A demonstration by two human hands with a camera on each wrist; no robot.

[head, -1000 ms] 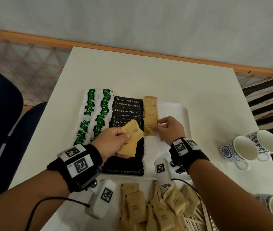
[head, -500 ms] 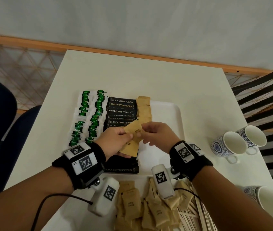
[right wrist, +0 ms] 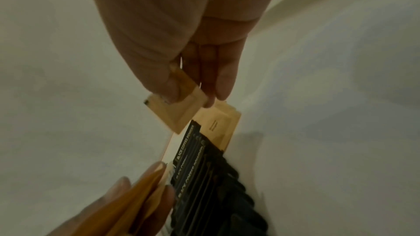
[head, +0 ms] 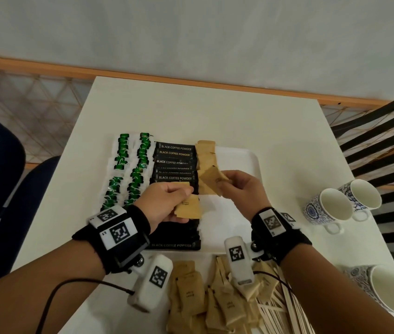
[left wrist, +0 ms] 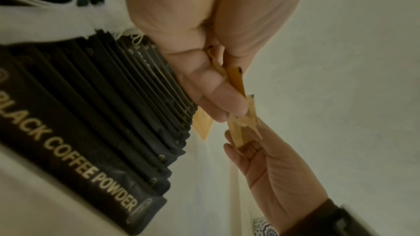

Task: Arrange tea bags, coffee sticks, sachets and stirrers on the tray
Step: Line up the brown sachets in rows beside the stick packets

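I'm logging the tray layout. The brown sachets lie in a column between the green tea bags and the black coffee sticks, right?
Not quite. In the head view the brown sachets lie in a column to the right of the black coffee sticks; the coffee sticks sit between them and the green tea bags.

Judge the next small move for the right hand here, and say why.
Probably lower the brown sachet that the right hand pinches onto the near end of the brown sachet column on the tray; that column stops short beside the coffee sticks, and the left hand holds more sachets ready.
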